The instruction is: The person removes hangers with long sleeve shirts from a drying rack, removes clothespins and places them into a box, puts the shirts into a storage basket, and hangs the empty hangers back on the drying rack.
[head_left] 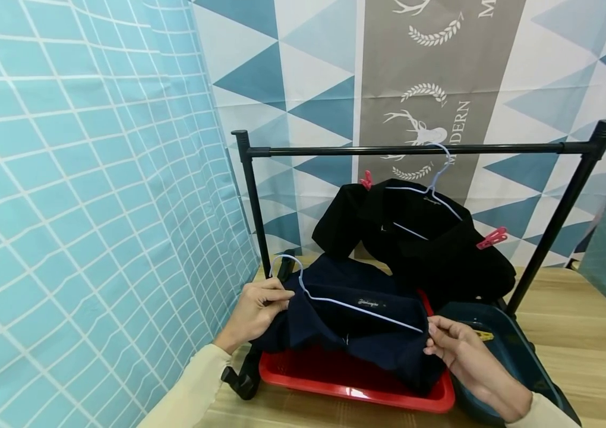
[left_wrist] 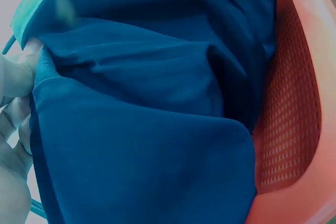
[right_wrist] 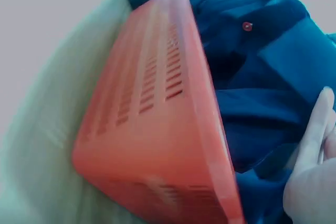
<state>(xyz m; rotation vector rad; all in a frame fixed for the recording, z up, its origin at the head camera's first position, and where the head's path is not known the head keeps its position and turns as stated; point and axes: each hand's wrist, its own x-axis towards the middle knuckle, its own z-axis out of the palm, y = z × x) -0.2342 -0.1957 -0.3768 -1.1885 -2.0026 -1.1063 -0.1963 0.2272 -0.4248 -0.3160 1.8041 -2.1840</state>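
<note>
A navy collared shirt (head_left: 356, 351) lies over a red plastic basket (head_left: 356, 391), with a pale blue wire hanger (head_left: 346, 304) across its neck opening. The hanger's hook points up near my left hand (head_left: 260, 312), which pinches the shirt by its left shoulder. On the other side, my right hand (head_left: 455, 348) pinches the cloth around the hanger's right end. In the left wrist view, the left hand (left_wrist: 16, 103) grips a fold of the shirt (left_wrist: 147, 150). The right hand (right_wrist: 315, 166) appears at the edge of the right wrist view, fingers against the cloth.
Behind stands a black rail (head_left: 335, 151). From it hangs a black shirt (head_left: 420, 249) on another hanger (head_left: 434, 184), with a pink clothespin (head_left: 492, 238) and another pink clothespin (head_left: 366, 180) at its shoulders. A dark blue basin (head_left: 527, 362) holding a yellow clothespin (head_left: 483, 335) sits at right.
</note>
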